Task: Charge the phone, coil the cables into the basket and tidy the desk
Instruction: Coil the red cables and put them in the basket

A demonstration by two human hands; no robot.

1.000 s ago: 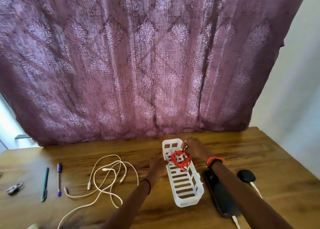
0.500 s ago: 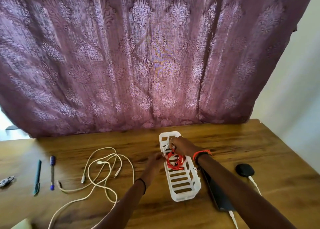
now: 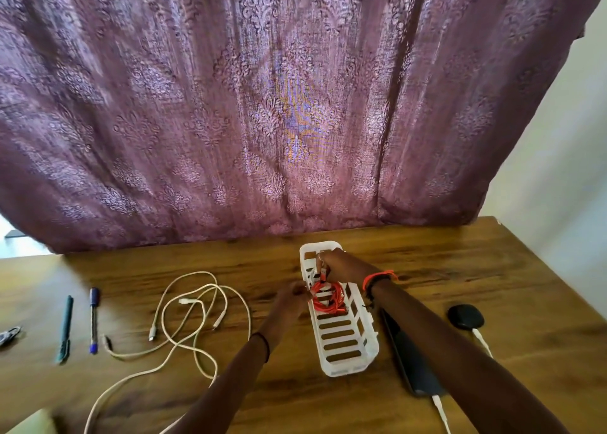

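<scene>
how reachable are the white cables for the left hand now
Probably yes: the left hand is at the basket's left wall, and only bare desk separates it from the white cables.

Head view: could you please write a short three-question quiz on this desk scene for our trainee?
1. True or false: the red cable lies coiled inside the white basket.
2. Where are the white cables? A) in the basket B) loose on the desk, left of the basket C) on the floor
3. Fill in: ___ pens lie at the desk's left end.
Key: 1 true; 2 B; 3 two.
</scene>
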